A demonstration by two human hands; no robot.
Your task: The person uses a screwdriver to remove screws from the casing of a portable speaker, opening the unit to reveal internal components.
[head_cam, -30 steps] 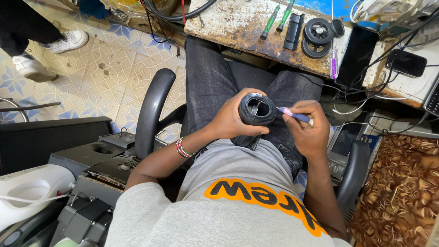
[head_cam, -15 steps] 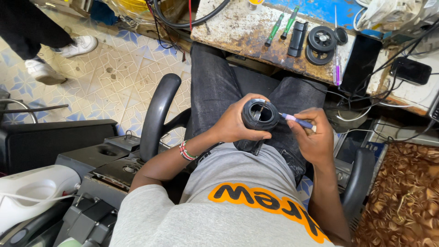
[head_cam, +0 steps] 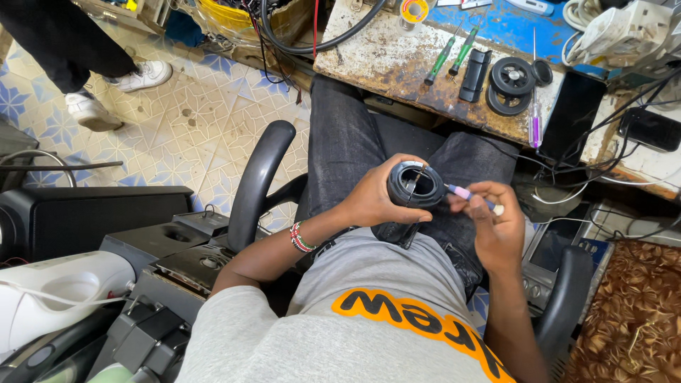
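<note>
I sit in an office chair, looking down at my lap. My left hand [head_cam: 370, 201] grips a black cylindrical lens-like part [head_cam: 413, 186] with its open end turned up. My right hand [head_cam: 494, 225] holds a small purple-handled screwdriver [head_cam: 464, 194] whose tip reaches into the rim of the black part. A beaded bracelet [head_cam: 301, 237] circles my left wrist.
A worn workbench [head_cam: 397, 60] ahead carries two green screwdrivers [head_cam: 452, 51], a black flat piece [head_cam: 474, 74], black rings [head_cam: 511, 84], a purple screwdriver [head_cam: 535, 128] and a dark phone [head_cam: 572, 117]. Chair armrests [head_cam: 257, 181] flank me. Another person's legs and white shoes [head_cam: 92, 106] stand at the left.
The camera view has shifted slightly. My hands stay together on the black part, with the screwdriver tip still at its rim.
</note>
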